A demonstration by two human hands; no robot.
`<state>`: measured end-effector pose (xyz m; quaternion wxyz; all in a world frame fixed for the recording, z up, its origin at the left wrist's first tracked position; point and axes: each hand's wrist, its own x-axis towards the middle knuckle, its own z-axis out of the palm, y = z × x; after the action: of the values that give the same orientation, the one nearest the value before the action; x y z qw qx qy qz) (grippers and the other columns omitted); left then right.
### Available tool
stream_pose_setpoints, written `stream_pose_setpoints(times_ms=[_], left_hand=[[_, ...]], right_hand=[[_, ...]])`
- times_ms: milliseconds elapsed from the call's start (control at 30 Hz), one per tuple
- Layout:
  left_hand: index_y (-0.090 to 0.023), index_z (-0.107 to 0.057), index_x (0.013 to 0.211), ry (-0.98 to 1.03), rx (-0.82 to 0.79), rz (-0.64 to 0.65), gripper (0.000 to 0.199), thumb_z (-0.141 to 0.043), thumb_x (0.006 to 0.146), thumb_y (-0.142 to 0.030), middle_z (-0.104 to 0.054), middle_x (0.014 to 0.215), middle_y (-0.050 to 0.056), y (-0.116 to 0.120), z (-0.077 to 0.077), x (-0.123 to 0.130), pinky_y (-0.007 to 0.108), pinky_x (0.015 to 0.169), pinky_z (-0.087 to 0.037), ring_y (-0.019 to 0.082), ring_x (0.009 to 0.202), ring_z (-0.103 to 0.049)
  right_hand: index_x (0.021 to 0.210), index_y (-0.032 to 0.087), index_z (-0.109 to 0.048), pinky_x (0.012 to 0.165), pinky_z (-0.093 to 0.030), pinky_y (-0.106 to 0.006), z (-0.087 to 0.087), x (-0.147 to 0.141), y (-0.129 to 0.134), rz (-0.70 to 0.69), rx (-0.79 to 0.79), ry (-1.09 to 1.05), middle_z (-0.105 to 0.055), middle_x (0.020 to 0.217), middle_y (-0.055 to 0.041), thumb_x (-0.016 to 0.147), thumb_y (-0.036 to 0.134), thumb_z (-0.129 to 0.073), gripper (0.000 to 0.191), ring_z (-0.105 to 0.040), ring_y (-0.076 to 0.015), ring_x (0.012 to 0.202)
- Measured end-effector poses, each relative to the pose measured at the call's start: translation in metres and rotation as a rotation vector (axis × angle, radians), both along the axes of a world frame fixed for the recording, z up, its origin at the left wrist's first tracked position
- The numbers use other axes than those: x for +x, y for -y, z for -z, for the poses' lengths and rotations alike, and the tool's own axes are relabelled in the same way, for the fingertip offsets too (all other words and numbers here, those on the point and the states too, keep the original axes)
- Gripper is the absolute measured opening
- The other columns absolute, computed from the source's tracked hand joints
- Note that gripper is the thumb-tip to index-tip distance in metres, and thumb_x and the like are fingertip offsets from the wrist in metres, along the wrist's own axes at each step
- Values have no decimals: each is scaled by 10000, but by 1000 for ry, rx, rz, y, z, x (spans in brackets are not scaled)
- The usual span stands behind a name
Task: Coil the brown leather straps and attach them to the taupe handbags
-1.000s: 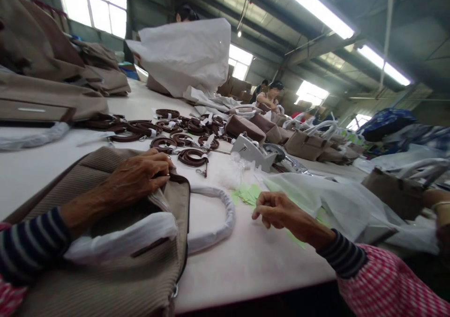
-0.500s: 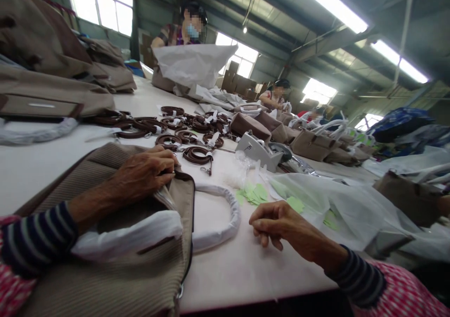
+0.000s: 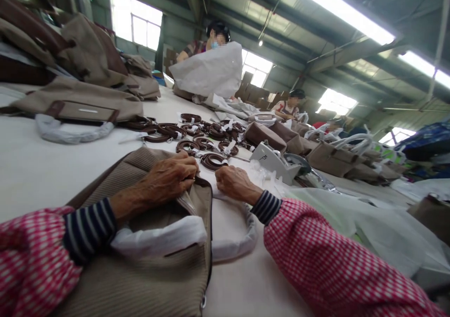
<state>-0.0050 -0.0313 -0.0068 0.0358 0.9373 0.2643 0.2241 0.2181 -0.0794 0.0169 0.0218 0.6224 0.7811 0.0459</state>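
A taupe ribbed handbag lies on the table in front of me with its zipped top partly open. My left hand is closed on the far end of the opening, beside the zipper. Two handles wrapped in white film belong to it: the near handle rests across the bag, the far handle lies on the table. My right hand reaches over the far handle with its fingers curled, close to a coiled brown strap. Whatever those fingers hold, if anything, is hidden.
More coiled straps lie beyond the bag. A grey tape dispenser stands to the right, near translucent plastic sheeting. Another handbag and piled bags occupy the left. A co-worker holds white sheeting across the table.
My right hand has moved forward and left, from beside the far handle to near the coiled straps, and its fingers are curled more. My left hand keeps its grip. The view has shifted left.
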Motion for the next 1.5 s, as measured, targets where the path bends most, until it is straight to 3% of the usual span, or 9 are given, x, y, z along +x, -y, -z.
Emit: stream_pose_setpoints(times_ms=[200,467,567,700,800,933,1100,1267,1500], left_hand=[[-155,-719,890,16,6,20,152,-603,963,-88,-718,1093,73,0,0,-1,397,956,-498,251,1069,-599],[-141,-708,894,14,14,7,173,-574,992,-93,-710,1121,65,3,-1,-2,367,942,-483,231,1084,-571],[-142,-716,911,5,4,-1,167,-578,989,-92,-707,1135,60,3,-1,-2,362,941,-478,227,1086,-568],[-162,-701,876,7,-7,5,141,-613,964,-97,-705,1118,53,0,1,-2,356,927,-474,228,1073,-576],[-173,-687,840,13,-3,8,150,-622,951,-98,-708,1087,53,-1,2,-3,361,924,-472,231,1055,-584],[-168,-712,878,17,9,16,151,-603,955,-97,-718,1113,65,1,0,-3,369,931,-481,237,1059,-593],[-171,-705,861,28,7,25,166,-593,957,-94,-727,1125,71,0,0,-2,367,922,-489,242,1064,-598],[-156,-717,890,27,-7,18,160,-590,957,-84,-723,1124,79,1,0,-3,393,950,-498,254,1087,-598],[-153,-719,901,8,0,3,154,-593,949,-77,-720,1127,81,1,-2,-2,397,949,-499,259,1091,-604]], right_hand=[[1023,132,-721,733,-369,-319,13,2,-9,-1,-8,73,-718,1118,-128,916,105,-538,214,-666,-234,999],[941,168,-698,703,-349,-315,20,16,0,79,63,-41,-681,1182,-85,948,152,-548,150,-645,-190,917],[967,150,-699,718,-347,-319,25,14,-4,99,58,-60,-698,1128,-111,948,124,-533,168,-639,-207,932],[918,161,-681,722,-344,-298,29,11,-11,29,50,-117,-705,1085,-78,940,119,-545,144,-621,-178,906],[868,164,-663,713,-343,-283,25,15,-9,-14,79,-250,-696,1061,-55,901,101,-565,121,-598,-157,850],[825,165,-662,739,-365,-268,5,30,10,36,202,-412,-687,942,-33,912,150,-566,130,-573,-146,785],[706,167,-656,609,-278,-281,-20,40,39,151,-52,-303,-623,660,-5,838,160,-608,140,-517,-136,635],[692,151,-686,587,-277,-277,-20,42,43,212,-114,-272,-671,690,-35,802,148,-596,142,-536,-130,617],[750,139,-726,589,-265,-276,-16,39,31,183,-123,-172,-687,715,-59,832,177,-591,163,-541,-138,628]])
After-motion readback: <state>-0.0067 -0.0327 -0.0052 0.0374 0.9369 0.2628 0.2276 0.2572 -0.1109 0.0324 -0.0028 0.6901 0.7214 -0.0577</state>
